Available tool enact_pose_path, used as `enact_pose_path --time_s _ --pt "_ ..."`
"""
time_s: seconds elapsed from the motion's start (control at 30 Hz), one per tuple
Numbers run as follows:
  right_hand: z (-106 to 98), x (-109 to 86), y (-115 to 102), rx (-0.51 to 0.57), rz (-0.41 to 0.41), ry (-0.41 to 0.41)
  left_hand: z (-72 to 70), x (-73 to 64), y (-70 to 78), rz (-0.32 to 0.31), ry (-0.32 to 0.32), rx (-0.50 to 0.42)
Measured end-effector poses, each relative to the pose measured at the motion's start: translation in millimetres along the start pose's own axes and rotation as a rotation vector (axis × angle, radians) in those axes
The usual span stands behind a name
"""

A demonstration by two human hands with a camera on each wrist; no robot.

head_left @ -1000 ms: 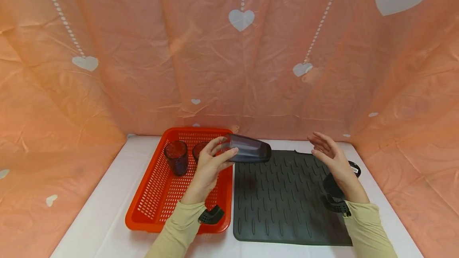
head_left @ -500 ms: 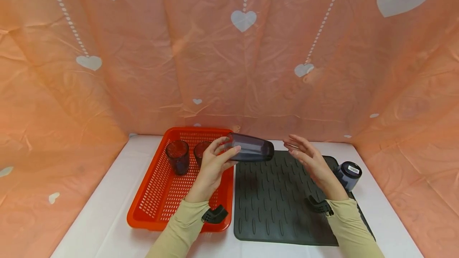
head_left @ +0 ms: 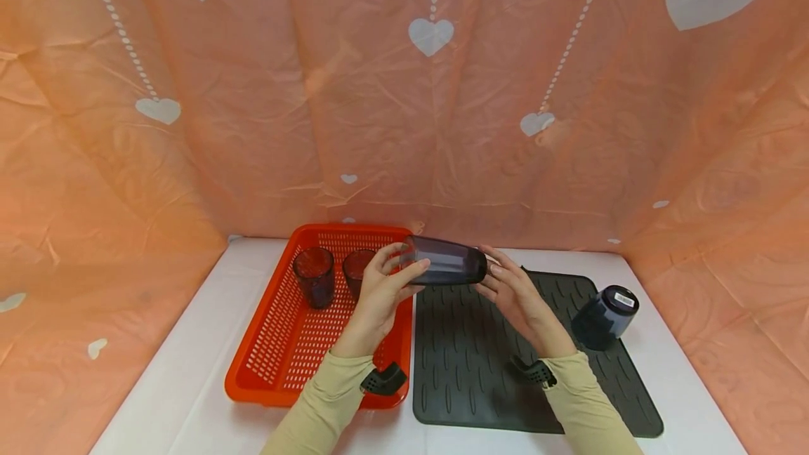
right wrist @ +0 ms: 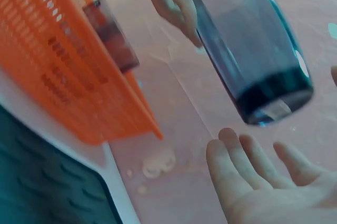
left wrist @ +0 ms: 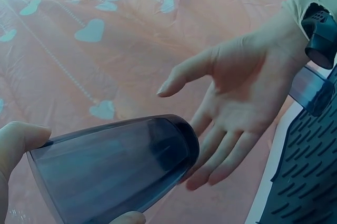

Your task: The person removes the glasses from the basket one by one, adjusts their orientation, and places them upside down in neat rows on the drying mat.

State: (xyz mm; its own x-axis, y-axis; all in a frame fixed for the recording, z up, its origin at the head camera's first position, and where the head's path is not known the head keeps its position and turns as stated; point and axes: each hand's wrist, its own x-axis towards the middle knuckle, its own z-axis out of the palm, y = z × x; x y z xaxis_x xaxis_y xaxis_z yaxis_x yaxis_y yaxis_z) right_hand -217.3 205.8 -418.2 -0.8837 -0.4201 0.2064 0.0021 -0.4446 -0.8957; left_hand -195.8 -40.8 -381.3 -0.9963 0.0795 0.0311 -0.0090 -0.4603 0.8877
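Observation:
My left hand (head_left: 374,297) grips a dark tinted glass tumbler (head_left: 447,262) near its mouth, thumb and fingers on opposite sides. The tumbler lies almost level in the air between both hands, its thick base pointing right. My right hand (head_left: 520,302) is at the base end, fingers spread and fairly straight. In the right wrist view, the base of the tumbler (right wrist: 253,45), with a pale label on it, hangs just past the right fingertips (right wrist: 229,135). The palm of the right hand (left wrist: 239,90) faces the tumbler in the left wrist view.
An orange-red perforated basket (head_left: 249,392) stands on the left, with two upright tumblers, one at the left (head_left: 314,278) and another (head_left: 355,271) partly behind my left hand. A dark ribbed mat (head_left: 458,371) lies to the right. One upside-down tumbler (head_left: 603,318) stands at its right edge.
My right hand has moved left from beside the upside-down tumbler on the mat to the base of the held one. My left hand keeps its grip, shifting slightly right.

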Motion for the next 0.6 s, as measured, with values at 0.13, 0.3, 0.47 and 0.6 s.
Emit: enact_pose_path --time_s 0.13,0.3,0.47,0.6 --pt "6.0 3.2 5.9 0.076 0.013 -0.019 2.6 -0.8 -0.6 -0.006 0.004 0.015" --pt "13.0 6.4 11.6 0.152 0.012 -0.038 4.2 -0.7 -1.7 -0.002 0.003 0.026" --pt "20.2 7.3 16.1 0.256 -0.003 0.006 5.9 -0.4 -3.3 0.005 0.012 0.039" --pt "24.2 7.1 19.3 0.292 -0.011 0.07 7.9 -0.9 -5.0 0.011 0.006 0.06"
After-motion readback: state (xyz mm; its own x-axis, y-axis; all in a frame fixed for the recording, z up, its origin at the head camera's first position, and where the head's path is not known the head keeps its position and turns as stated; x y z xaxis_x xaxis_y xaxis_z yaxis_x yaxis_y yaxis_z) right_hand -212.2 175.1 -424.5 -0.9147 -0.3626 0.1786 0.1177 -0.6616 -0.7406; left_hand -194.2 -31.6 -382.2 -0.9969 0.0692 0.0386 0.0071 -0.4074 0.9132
